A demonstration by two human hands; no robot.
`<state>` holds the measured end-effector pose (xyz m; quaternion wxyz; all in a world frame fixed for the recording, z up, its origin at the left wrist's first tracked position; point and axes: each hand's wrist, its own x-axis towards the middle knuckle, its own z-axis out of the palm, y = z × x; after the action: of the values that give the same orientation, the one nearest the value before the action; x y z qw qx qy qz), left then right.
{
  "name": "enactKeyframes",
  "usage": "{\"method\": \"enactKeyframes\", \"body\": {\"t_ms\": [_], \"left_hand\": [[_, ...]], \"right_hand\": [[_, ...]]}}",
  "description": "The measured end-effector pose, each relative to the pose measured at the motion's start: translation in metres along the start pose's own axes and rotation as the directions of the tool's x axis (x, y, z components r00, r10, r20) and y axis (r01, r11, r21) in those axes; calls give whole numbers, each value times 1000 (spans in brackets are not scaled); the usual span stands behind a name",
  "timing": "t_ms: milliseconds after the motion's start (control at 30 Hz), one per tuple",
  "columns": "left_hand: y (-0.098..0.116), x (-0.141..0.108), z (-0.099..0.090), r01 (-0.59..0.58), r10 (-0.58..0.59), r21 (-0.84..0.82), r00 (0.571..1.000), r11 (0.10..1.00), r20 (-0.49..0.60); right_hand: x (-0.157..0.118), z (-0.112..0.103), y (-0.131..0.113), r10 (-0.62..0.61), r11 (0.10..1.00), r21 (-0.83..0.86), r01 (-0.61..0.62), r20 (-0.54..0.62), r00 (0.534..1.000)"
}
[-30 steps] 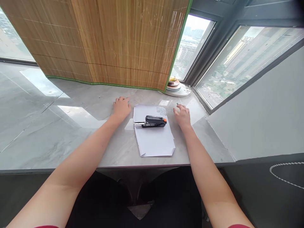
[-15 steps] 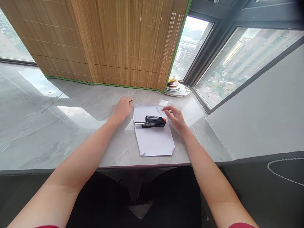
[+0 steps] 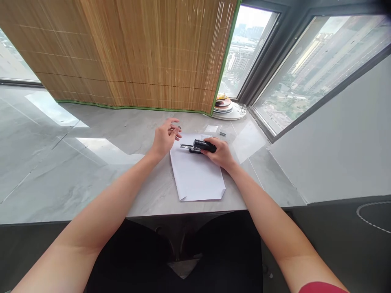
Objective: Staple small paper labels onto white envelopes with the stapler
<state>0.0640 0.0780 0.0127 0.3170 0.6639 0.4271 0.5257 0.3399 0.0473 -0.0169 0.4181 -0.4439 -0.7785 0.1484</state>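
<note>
My right hand is wrapped round the rear of a black stapler, which is above the upper part of a stack of white paper. The stapler's metal staple tray sticks out to the left. My left hand is raised just beyond the paper's upper left corner. Between its thumb and fingers I pinch a small grey piece that looks like a strip of staples. Another short dark strip lies on the grey marble-patterned counter behind my right hand.
A bamboo blind with green edging hangs down to the back of the counter. In the corner by the window stands a stack of plates. A white wall bounds the right side.
My right hand has taken hold of the stapler and shifted it up and right on the paper. My left hand has lifted and moved right with the small grey piece.
</note>
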Motion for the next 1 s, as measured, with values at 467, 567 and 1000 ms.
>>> {"method": "enactKeyframes", "body": {"t_ms": [467,567,1000], "left_hand": [[-2,-3,4,-130,70,178,948,975,311],[-2,-4,3,-124,43,197,928,973,370],[2,-4,3,-123,36,175,902,977,431]], "right_hand": [[3,1,2,30,999,10,-30,-5,1000],[3,0,0,34,999,0,-34,4,999],[5,0,-1,23,1000,-22,-23,24,999]]}}
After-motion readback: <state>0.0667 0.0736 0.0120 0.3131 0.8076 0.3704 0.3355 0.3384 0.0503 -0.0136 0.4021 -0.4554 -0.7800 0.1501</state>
